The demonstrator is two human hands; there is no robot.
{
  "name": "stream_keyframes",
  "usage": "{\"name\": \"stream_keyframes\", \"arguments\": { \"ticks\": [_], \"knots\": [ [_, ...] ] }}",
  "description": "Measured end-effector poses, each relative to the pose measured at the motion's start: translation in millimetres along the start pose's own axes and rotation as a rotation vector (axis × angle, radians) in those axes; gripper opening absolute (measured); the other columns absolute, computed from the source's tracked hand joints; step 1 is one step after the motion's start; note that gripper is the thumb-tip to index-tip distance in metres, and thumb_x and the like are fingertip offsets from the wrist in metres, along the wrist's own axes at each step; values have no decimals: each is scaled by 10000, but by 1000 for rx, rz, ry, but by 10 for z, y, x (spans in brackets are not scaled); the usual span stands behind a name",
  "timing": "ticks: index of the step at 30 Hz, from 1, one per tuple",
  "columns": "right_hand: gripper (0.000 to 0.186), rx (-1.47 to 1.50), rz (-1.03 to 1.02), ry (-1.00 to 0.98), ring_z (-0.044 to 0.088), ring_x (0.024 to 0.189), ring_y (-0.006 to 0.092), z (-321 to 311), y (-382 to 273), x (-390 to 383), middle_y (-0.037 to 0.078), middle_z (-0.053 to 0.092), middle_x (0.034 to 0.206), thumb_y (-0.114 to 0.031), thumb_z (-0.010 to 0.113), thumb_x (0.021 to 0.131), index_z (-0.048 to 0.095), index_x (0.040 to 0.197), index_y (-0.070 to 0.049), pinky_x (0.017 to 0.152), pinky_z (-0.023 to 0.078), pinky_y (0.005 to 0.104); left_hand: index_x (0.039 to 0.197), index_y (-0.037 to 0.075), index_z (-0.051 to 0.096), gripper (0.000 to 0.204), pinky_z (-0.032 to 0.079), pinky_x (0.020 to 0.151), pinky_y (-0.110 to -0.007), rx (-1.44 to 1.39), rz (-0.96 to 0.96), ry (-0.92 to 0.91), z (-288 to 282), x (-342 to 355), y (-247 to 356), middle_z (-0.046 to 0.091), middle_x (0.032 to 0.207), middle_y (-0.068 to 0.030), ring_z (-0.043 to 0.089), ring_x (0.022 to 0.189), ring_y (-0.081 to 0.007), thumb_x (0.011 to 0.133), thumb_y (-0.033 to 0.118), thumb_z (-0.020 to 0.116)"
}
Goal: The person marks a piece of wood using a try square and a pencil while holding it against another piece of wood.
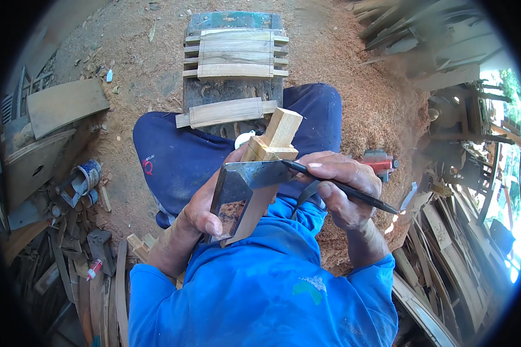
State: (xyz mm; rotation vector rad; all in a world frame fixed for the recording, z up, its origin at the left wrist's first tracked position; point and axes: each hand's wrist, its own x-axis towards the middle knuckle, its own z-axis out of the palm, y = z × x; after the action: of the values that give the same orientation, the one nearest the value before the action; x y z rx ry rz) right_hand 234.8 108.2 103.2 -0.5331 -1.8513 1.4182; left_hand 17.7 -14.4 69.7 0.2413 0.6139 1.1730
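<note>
My left hand is closed round a light wooden piece with a stepped, tenon-like end, along with a shiny metal square lying across it. My right hand grips a long black pencil, its tip at the square's upper edge against the wood. A dark strap or cord hangs below the right fingers. A small white round object shows partly behind the piece. Beyond it, on a weathered plank between my legs, lie several wooden pieces with narrowed ends and drawn lines, one of them apart nearer me.
A red-and-grey tool rests on shavings at my right. Stacks of wood strips fill the right side. Offcuts, a curved board, a blue-and-white bucket and a small red-and-white bottle are on the left.
</note>
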Motion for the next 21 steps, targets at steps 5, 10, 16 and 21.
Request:
{"name": "stream_keyframes", "arguments": {
  "ticks": [5,10,16,21],
  "knots": [
    [280,-60,-56,-74,741,972,327,-4,9,109,177,755,1026,48,702,828,719,1106,28,834,612,409,1607,-12,62,1486,485,1005,-405,-5,-78,44,158,-15,145,464,1418,-230,550,1217,-294,536,506,952],
    [279,15,29,-67,738,962,327,10,-20,103,176,752,1010,65,692,817,719,1093,28,825,613,409,1608,-4,64,1486,503,973,-404,-21,-18,-38,-19,32,17,471,1408,-236,568,1184,-301,526,497,951],
    [274,-14,90,-7,738,956,323,-78,-21,28,185,729,979,93,655,774,700,1039,41,809,616,403,1614,8,51,1495,549,906,-423,-69,31,-74,-141,34,-88,498,1361,-257,603,1131,-327,526,506,947],
    [240,-237,-9,-41,726,949,332,-260,9,-54,208,710,1052,16,658,829,699,1065,20,790,602,412,1565,-17,203,1360,612,876,-465,-159,29,-86,-206,80,-104,508,1259,-332,619,1117,-379,528,450,950]
  ]
}}
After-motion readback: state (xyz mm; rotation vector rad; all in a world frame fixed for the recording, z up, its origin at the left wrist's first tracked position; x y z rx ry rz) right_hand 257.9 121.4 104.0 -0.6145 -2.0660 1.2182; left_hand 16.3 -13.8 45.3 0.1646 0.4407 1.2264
